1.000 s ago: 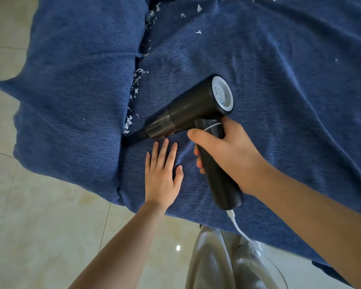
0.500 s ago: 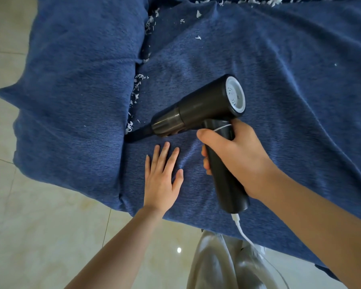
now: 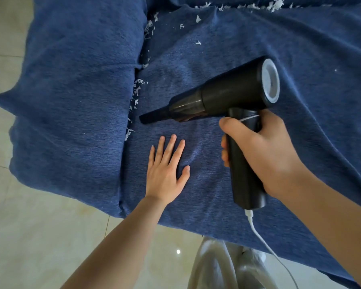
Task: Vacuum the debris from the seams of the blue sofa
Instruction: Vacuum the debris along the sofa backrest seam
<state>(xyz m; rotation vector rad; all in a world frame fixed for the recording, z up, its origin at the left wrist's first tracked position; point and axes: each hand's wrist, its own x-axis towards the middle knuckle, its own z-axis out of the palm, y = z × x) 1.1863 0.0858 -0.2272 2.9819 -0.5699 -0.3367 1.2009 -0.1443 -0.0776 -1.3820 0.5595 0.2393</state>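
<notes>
Nearest, pale trouser legs (image 3: 223, 265) and the tiled floor (image 3: 40, 236) sit below the front edge of the blue sofa (image 3: 300, 49). A white cord (image 3: 267, 245) leaves the base of the black handheld vacuum (image 3: 233, 97) and runs off the bottom edge. Left hand (image 3: 167, 172) lies flat on the seat cushion near its front edge, fingers spread, holding nothing. Right hand (image 3: 261, 151) is wrapped tight around the vacuum's handle; fingertips only partly seen behind it. Nozzle tip (image 3: 144, 118) points left, just beside the seam (image 3: 131, 113) between seat and armrest cushion (image 3: 75, 90), not in it; contact with the fabric can't be told. White debris (image 3: 137, 94) lines that seam from mid-cushion toward the back, depth hidden in the crease. More scraps (image 3: 275, 6) lie along the rear seam at the top edge, partly cut off. Bare cushion right of the vacuum leaves open room. Sofa's right side is cropped.
</notes>
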